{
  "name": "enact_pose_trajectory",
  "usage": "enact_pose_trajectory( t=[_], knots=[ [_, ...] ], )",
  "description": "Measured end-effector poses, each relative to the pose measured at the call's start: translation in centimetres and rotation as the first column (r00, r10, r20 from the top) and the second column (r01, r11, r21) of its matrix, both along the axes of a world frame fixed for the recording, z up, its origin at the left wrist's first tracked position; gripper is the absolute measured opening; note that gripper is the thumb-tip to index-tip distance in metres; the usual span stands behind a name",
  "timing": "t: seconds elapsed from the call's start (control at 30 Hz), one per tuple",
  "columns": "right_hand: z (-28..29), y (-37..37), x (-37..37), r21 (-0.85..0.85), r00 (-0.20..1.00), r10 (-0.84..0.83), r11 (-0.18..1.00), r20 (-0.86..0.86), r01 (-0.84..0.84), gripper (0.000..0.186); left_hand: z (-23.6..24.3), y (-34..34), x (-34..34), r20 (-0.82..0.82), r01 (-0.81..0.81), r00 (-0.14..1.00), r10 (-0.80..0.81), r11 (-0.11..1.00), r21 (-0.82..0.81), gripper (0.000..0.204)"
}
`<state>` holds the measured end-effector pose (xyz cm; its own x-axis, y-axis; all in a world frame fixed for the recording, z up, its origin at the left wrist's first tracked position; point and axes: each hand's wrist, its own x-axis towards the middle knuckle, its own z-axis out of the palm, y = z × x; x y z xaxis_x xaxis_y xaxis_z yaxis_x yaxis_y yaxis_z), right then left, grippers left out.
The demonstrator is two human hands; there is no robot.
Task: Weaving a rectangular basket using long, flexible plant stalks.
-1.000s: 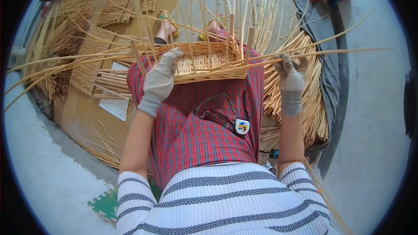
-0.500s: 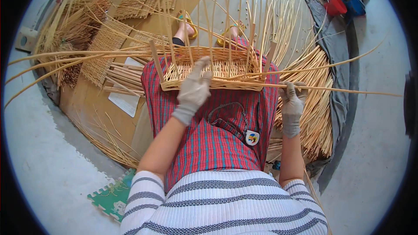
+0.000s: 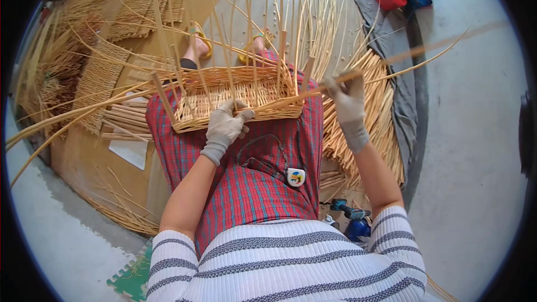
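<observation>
In the head view, the left hand in a pale grey knit glove [image 3: 225, 127] has come down from its raised position half a second ago and is now clamped on the near wall of the shallow, rectangular, honey-coloured wicker basket [image 3: 277, 114], which rests across the person's lap on a red-and-blue checked cloth [image 3: 254, 193]. The right hand in a matching glove [image 3: 348, 105] has risen, closed around a long, tan, flexible rod [image 3: 311, 93] that lay nearly level and now slants up and away, its outer length blurred — which suggests the rod is being worked along the rim while the left hand steadies the frame. The basket's walls are tightly plaited, the base a paler lattice; thin, springy uprights rise from it, with stout, stiff wooden corner pegs [image 3: 163, 98] — smooth beside the ridged weave. At right lies a sheaf of straight, pale golden rods [image 3: 372, 128].
</observation>
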<state>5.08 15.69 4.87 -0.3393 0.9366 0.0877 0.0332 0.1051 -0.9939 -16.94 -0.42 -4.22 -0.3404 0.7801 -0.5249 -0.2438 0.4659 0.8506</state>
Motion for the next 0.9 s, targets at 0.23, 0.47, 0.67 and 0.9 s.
enact_pose_trajectory(
  t=[0.23, 0.47, 0.67, 0.9],
  knots=[
    [2.3, 5.1, -18.1, 0.490, 0.865, 0.414, 0.713, 0.284, -0.502, 0.052, 0.1, 0.0, 1.4, -0.057, -0.213, 0.975, 0.216, 0.976, 0.053, 0.026],
    [-3.1, 1.0, -28.2, 0.251, 0.997, 0.079, 0.965, -0.023, -0.071, 0.029, 0.5, 1.2, 0.2, -0.107, -0.227, 0.970, 0.219, 0.971, -0.075, 0.038],
    [-1.3, -4.0, -18.1, 0.088, 0.697, 0.158, 0.987, -0.700, -0.135, 0.020, 0.0, 1.5, 0.4, -0.182, -0.193, 0.968, 0.172, 0.976, -0.101, 0.033],
    [-9.2, -4.5, -1.7, -0.322, 0.700, -0.366, 0.925, -0.613, 0.201, 0.056, 0.4, 1.0, 0.8, -0.165, -0.149, 0.976, 0.142, 0.988, -0.035, 0.028]
  ],
)
